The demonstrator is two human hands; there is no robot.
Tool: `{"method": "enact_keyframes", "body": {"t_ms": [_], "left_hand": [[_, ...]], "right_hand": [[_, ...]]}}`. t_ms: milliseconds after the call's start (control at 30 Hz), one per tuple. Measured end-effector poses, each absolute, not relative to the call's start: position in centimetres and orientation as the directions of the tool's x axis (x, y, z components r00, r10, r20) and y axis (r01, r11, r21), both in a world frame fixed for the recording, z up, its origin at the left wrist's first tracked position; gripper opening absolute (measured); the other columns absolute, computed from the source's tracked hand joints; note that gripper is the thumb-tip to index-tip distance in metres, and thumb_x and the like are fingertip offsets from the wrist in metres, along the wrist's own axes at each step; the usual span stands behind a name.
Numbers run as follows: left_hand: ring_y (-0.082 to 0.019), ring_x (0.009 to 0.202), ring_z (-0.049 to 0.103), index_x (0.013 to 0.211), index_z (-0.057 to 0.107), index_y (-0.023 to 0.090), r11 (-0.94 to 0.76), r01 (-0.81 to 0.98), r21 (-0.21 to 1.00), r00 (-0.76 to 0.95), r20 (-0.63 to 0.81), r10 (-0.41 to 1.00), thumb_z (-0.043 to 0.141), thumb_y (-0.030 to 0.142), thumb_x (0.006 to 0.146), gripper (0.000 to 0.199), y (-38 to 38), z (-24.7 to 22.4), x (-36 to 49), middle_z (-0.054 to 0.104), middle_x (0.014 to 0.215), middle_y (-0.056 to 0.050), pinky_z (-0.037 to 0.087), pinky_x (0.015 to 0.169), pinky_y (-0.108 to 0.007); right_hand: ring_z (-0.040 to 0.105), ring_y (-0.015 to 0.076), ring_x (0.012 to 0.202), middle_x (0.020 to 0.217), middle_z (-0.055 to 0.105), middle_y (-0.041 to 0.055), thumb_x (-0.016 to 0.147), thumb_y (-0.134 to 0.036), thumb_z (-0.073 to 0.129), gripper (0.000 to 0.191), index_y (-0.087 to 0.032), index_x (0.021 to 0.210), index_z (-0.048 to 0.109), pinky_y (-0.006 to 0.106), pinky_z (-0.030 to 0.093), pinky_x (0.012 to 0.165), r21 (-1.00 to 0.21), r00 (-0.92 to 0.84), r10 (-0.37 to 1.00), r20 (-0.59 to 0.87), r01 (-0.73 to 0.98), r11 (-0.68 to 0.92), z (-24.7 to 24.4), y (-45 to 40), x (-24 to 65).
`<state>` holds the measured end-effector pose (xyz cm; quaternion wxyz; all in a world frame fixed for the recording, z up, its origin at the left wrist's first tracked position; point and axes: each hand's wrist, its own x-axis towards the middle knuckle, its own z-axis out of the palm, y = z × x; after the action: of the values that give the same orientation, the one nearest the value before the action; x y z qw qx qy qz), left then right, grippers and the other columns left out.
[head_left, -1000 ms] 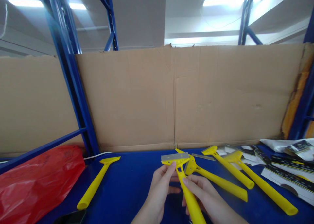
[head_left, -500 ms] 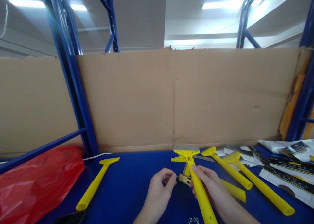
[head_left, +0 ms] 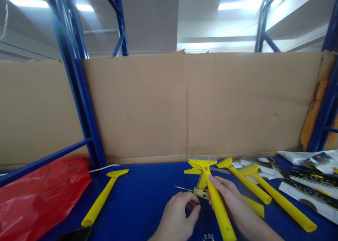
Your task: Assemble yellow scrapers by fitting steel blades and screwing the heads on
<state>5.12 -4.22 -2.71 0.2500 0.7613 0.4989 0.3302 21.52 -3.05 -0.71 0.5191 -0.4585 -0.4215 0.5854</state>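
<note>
My right hand [head_left: 232, 200] is wrapped round the handle of a yellow scraper [head_left: 218, 205], whose head with a metal strip points away from me. Just left of it, my left hand [head_left: 181, 214] hovers low over the blue table, fingers curled and thumb and fingertips a little apart; nothing shows between them. A screwdriver [head_left: 200, 192] with a yellowish handle lies beyond my left fingers, its shaft pointing left and its handle end partly behind the held scraper. Several small metal nuts [head_left: 208, 236] sit at the bottom edge, between my hands.
One yellow scraper [head_left: 101, 200] lies at the left by a red plastic bag [head_left: 44, 198]; others [head_left: 249, 183] lie to the right. Black-and-white packaging [head_left: 313, 195] covers the right end of the blue table [head_left: 137, 198]. A cardboard panel [head_left: 148, 107] stands behind.
My left hand has moved right and toward me, uncovering the screwdriver's shaft, and its fingertips have parted slightly. The held scraper has shifted a little to the right.
</note>
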Motion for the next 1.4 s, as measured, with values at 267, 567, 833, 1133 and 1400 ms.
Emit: {"method": "enact_keyframes", "body": {"t_ms": [267,567,833,1133,1400], "left_hand": [[-0.016,0.075,0.062,0.081,0.063,0.022,-0.264,0.757,0.597,0.134,0.254,0.958,0.049,0.023,0.082,0.015,-0.9,-1.1,4.1,0.068,0.078,-0.001,0.043,0.07,-0.025],[-0.022,0.11,0.056,0.108,0.063,0.018,-0.35,0.862,0.368,0.241,0.31,0.92,0.042,0.019,0.086,0.031,3.3,-0.4,4.9,0.065,0.114,-0.008,0.042,0.092,-0.031],[-0.024,0.115,0.056,0.124,0.055,0.019,-0.424,0.883,0.203,0.386,0.199,0.901,0.042,0.024,0.087,0.04,4.3,-1.2,6.2,0.063,0.121,-0.011,0.042,0.093,-0.035],[-0.029,0.095,0.062,0.097,0.068,0.012,-0.357,0.933,-0.033,0.356,0.198,0.913,0.039,0.013,0.086,0.031,3.0,-0.3,3.6,0.069,0.093,-0.017,0.041,0.086,-0.043],[-0.024,0.091,0.062,0.107,0.063,0.014,-0.346,0.929,-0.131,0.365,0.173,0.915,0.037,-0.001,0.078,0.042,2.0,0.2,2.4,0.068,0.093,-0.014,0.044,0.08,-0.033]], "right_hand": [[0.055,0.0112,0.046,0.053,0.062,-0.0005,0.071,-0.05,0.068,0.033,-0.019,0.075,0.058,0.022,0.044,0.046,-0.962,-0.012,0.991,-0.131,-0.241,-0.13,-0.8,-3.0,21.9],[0.055,0.0119,0.045,0.053,0.061,-0.0009,0.072,-0.051,0.066,0.033,-0.02,0.071,0.056,0.023,0.044,0.046,-0.964,-0.022,0.993,-0.12,-0.238,-0.122,-0.3,-2.8,21.8],[0.054,0.0111,0.045,0.052,0.061,-0.0005,0.073,-0.05,0.065,0.032,-0.019,0.07,0.056,0.022,0.044,0.046,-0.96,-0.007,0.991,-0.136,-0.248,-0.133,0.0,-3.0,21.9],[0.054,0.0104,0.045,0.052,0.061,-0.0012,0.074,-0.051,0.064,0.034,-0.019,0.068,0.053,0.021,0.043,0.046,-0.959,-0.035,0.99,-0.134,-0.249,-0.138,-0.1,-3.1,21.9],[0.056,0.0113,0.046,0.052,0.061,-0.0012,0.074,-0.053,0.064,0.035,-0.019,0.07,0.054,0.022,0.044,0.047,-0.963,-0.016,0.989,-0.147,-0.225,-0.147,-0.1,-3.3,21.8]]}}
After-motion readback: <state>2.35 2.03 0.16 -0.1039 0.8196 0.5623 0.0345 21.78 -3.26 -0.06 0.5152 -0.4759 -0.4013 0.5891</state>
